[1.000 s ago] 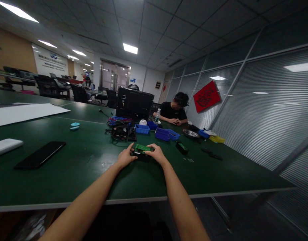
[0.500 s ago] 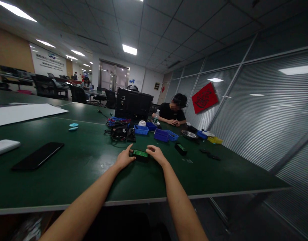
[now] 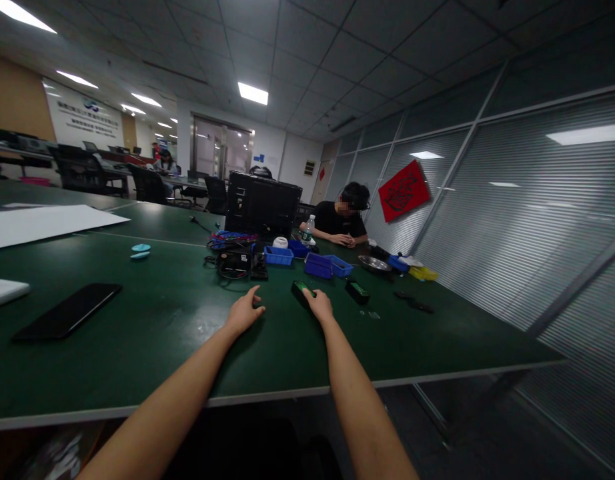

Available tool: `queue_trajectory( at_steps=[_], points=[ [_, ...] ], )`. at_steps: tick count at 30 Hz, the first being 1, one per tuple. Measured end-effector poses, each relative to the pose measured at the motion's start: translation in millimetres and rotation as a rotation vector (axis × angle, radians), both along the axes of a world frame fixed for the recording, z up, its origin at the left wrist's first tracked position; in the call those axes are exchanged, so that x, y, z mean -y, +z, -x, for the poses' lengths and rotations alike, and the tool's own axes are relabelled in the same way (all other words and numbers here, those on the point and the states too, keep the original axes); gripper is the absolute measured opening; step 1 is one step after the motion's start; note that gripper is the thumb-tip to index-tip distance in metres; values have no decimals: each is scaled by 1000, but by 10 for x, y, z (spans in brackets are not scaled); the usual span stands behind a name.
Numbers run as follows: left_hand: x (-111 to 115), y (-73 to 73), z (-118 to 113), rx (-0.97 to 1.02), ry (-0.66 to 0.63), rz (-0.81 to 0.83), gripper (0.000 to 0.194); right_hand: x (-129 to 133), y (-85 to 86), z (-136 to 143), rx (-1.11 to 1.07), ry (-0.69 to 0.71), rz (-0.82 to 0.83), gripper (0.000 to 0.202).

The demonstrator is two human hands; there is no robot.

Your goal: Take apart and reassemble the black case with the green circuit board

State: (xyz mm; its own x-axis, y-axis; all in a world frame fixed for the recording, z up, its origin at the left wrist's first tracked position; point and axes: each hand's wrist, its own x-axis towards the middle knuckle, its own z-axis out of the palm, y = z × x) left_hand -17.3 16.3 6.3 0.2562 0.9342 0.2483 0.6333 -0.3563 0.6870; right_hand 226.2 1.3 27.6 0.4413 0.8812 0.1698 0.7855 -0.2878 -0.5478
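My right hand (image 3: 319, 305) grips a small black case with a green circuit board (image 3: 298, 288), thumb over the board and fingers along its side. The case sits at a slant on the green table, its near end partly hidden by the hand. To the left, my left hand (image 3: 245, 311) rests over the tabletop with thumb and fingers apart and nothing in it. A second black case with a green board (image 3: 357, 291) lies to the right of my right hand, with a small clear piece (image 3: 374, 315) in front of it.
Blue trays (image 3: 279, 256), a coiled-cable black device (image 3: 233, 264) and a dark monitor (image 3: 262, 205) stand beyond my hands. A metal dish (image 3: 374, 264) and dark flat pieces (image 3: 413, 302) lie right. A black phone (image 3: 67, 311) lies left. A co-worker (image 3: 345, 217) sits across.
The black case has moved from between both hands to the right and turned to a slant, now in my right hand alone. My left hand has let go of it.
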Motion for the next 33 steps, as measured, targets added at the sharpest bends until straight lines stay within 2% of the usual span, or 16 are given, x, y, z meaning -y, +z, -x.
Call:
queue_trajectory(
  at_steps=[5, 9, 13, 16, 21, 26, 29, 33],
  points=[
    [18, 25, -16, 10, 4, 7, 63, -17, -18, 12, 74, -37, 30, 44],
    [16, 26, -31, -3, 14, 5, 61, -21, -57, 174, 142, 69, -127, 33],
    [13, 21, -33, 3, 17, -13, 60, 2, -91, 314, 197, 182, -143, 45],
    [14, 20, -31, 8, 11, -17, 59, 12, -94, 349, 211, 168, -85, 60],
    [18, 23, -31, 10, 10, -17, 58, 17, -57, 309, 219, 124, -13, 47],
    [32, 43, -22, 7, -2, -2, 58, 76, -1, 286, 467, 5, -110, 40],
    [39, 52, -19, 0, 4, 2, 57, 121, 18, 349, 557, 79, -138, 41],
    [23, 36, -26, 9, 4, 1, 57, 143, 33, 456, 501, 170, -190, 48]
  ],
)
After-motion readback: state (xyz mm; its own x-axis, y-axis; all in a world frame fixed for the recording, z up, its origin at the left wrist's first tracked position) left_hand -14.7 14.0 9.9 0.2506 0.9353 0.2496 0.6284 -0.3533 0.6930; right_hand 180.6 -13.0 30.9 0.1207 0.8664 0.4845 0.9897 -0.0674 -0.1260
